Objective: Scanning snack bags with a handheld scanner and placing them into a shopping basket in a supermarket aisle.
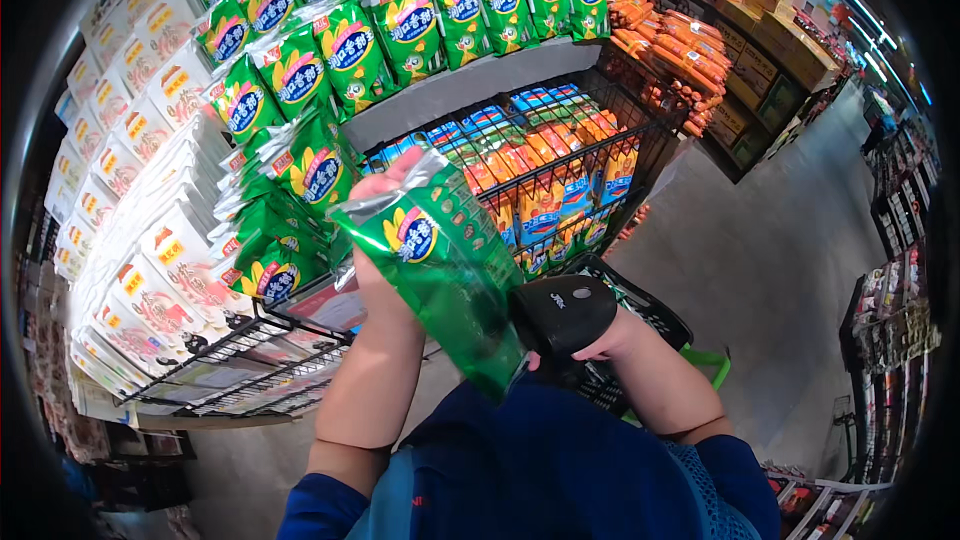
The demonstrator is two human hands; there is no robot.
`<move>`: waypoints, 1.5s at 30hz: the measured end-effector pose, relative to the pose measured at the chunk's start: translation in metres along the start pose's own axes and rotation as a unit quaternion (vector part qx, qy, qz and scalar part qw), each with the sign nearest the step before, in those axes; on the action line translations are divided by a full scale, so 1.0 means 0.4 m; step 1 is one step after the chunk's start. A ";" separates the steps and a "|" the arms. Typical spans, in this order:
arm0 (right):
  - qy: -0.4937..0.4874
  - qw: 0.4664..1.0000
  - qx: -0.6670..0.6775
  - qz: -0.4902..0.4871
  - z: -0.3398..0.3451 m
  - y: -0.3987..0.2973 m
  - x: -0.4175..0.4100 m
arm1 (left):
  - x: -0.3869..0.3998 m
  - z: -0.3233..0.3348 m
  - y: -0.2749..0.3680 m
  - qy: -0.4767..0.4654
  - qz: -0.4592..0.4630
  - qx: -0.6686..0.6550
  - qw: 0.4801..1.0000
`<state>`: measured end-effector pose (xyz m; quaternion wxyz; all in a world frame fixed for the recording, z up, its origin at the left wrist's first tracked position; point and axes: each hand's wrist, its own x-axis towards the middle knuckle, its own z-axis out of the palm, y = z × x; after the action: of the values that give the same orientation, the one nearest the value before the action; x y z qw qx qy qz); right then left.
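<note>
My left hand (386, 184) grips a green foil snack bag (439, 270) by its silvery top end. The bag slants down toward my chest, its printed back turned up. In my right hand (604, 337) is a black handheld barcode scanner (562, 311), its head against or very close to the lower right side of the bag. The bag and scanner hide some of my fingers. Matching green bags (315, 165) stand in rows on the display just beyond my left hand.
White packets (172, 262) fill the rack at left. A black wire basket (570, 165) holds orange and blue packs. Orange-wrapped sausages (686, 52) are heaped at its far right. A black shopping basket (656, 300) with a green handle sits below my right arm. Shelves (900, 315) line the right.
</note>
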<state>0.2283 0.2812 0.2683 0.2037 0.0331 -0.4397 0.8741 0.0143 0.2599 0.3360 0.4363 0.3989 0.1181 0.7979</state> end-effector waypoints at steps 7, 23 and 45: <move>0.174 0.982 -0.060 -0.048 0.048 -0.007 -0.042 | -0.061 -0.014 -0.006 0.153 -0.216 0.039 0.964; 0.381 0.861 -0.334 0.032 0.149 -0.084 -0.176 | -0.133 -0.029 0.000 0.168 -0.230 0.091 0.954; 0.447 0.817 -0.363 0.017 0.227 -0.080 -0.264 | -0.121 -0.024 -0.067 0.118 -0.252 0.079 0.957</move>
<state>0.3263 0.1926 0.3229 0.3604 -0.4451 -0.5862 0.5731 0.0378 0.2390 0.2897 0.5734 0.2919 0.3280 0.6917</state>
